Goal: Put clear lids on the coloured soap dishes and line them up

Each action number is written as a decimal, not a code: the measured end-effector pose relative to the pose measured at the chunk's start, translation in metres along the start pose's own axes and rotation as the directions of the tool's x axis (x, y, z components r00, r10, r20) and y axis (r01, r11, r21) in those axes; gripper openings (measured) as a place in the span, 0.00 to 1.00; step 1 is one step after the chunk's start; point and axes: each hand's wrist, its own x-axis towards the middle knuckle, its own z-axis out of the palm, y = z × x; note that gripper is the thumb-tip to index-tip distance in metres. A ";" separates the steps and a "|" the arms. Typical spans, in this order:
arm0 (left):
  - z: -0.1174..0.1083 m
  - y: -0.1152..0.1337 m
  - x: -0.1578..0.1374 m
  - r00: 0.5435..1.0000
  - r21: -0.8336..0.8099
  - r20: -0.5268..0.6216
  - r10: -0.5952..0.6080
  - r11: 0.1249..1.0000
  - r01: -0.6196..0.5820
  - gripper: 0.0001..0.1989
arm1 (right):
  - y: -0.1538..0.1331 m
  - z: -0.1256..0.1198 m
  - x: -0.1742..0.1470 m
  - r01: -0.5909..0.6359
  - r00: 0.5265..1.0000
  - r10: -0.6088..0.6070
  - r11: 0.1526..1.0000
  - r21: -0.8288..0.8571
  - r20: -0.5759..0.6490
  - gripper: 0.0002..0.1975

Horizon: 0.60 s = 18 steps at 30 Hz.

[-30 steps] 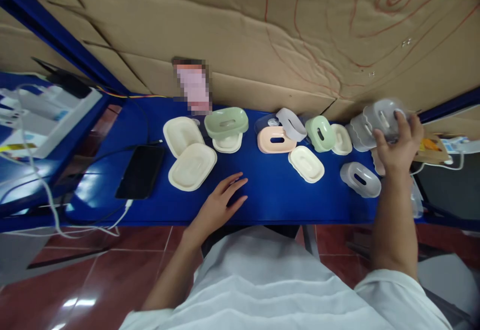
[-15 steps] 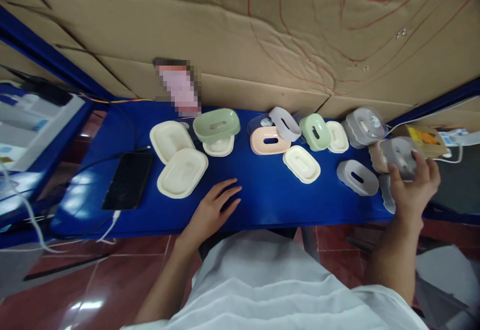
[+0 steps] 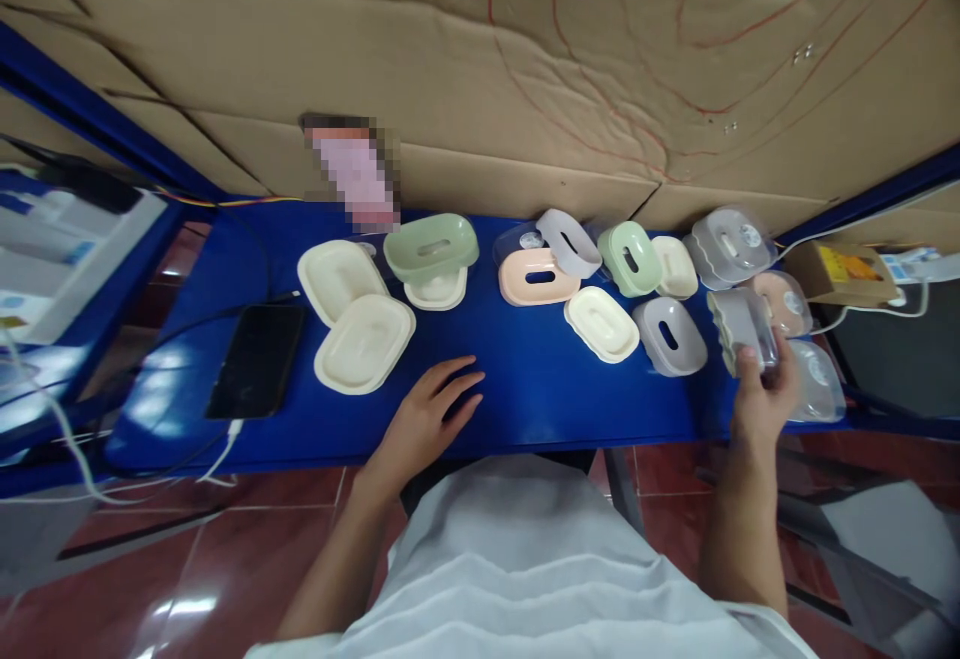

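My right hand [image 3: 765,394] grips a greyish soap dish [image 3: 733,331] with a wavy edge and a clear plastic part, tilted on its side. Behind and beside it lie a peach soap dish [image 3: 780,301] and a clear plastic cover [image 3: 819,384]. A grey slotted soap dish part [image 3: 686,351] rests just left of this hand. On the blue table [image 3: 525,394], my left hand [image 3: 435,414] lies with its fingers spread and nothing in them. Nearest to it is a cream oval tray [image 3: 365,344], overlapping a second cream tray [image 3: 339,274].
Along the back stand a green soap dish [image 3: 431,247], a peach one [image 3: 517,284], a smaller green one [image 3: 624,274] and a clear-covered grey one [image 3: 731,244]. A black phone [image 3: 255,361] with cables lies left. An open carton [image 3: 840,289] stands right, and cardboard [image 3: 450,59] walls the back.
My right hand has moved left and turned the soap dish onto its side. The grey slotted part has shifted left. The clear cover and peach dish at right are now uncovered. My left hand stays still.
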 end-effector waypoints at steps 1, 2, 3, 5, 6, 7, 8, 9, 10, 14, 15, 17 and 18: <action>0.000 0.000 0.000 1.000 0.002 0.000 -0.001 1.000 0.001 0.14 | 0.002 0.002 0.002 0.043 0.999 -0.043 0.998 -0.035 -0.004 0.37; 0.000 0.001 0.000 1.000 0.003 0.000 0.000 1.000 0.000 0.14 | 0.004 0.005 0.004 0.087 0.996 -0.087 0.993 -0.074 0.000 0.37; 0.000 0.001 0.000 1.000 0.004 0.001 0.000 1.000 0.000 0.14 | 0.007 0.008 0.006 0.127 0.992 -0.127 0.985 -0.117 0.013 0.38; -0.001 0.002 0.001 1.000 0.004 0.004 -0.004 1.000 0.004 0.13 | 0.011 0.015 0.008 0.185 0.983 -0.178 0.966 -0.181 0.056 0.38; -0.001 0.003 0.001 1.000 0.002 0.006 -0.007 1.000 0.007 0.13 | 0.012 0.018 0.009 0.205 0.978 -0.192 0.959 -0.195 0.082 0.38; -0.002 0.003 0.001 1.000 0.001 0.007 -0.011 1.000 0.011 0.13 | 0.013 0.020 0.010 0.225 0.972 -0.206 0.953 -0.205 0.108 0.38; -0.002 0.003 0.002 1.000 -0.001 0.007 -0.014 1.000 0.014 0.13 | 0.012 0.021 0.011 0.242 0.967 -0.219 0.946 -0.214 0.129 0.37; -0.002 0.003 0.002 1.000 -0.003 0.007 -0.017 1.000 0.017 0.13 | 0.010 0.021 0.011 0.253 0.964 -0.226 0.941 -0.225 0.138 0.36; -0.002 0.003 0.002 1.000 -0.004 0.005 -0.018 1.000 0.018 0.13 | 0.006 0.020 0.010 0.257 0.964 -0.230 0.937 -0.238 0.136 0.34; 0.000 0.002 0.001 1.000 0.003 0.007 -0.022 1.000 0.022 0.14 | -0.025 0.015 -0.004 0.312 0.948 -0.279 0.914 -0.261 0.156 0.30; 0.001 0.001 0.001 1.000 0.009 0.009 -0.023 1.000 0.023 0.14 | -0.035 0.015 -0.011 0.348 0.931 -0.301 0.902 -0.257 0.204 0.29; 0.001 0.001 0.000 1.000 0.028 0.011 -0.018 0.999 0.017 0.14 | -0.055 0.018 -0.025 0.433 0.877 -0.350 0.872 -0.227 0.329 0.28; 0.002 0.002 0.000 1.000 0.042 0.011 -0.011 0.999 0.011 0.14 | -0.063 0.020 -0.032 0.468 0.847 -0.372 0.860 -0.202 0.379 0.27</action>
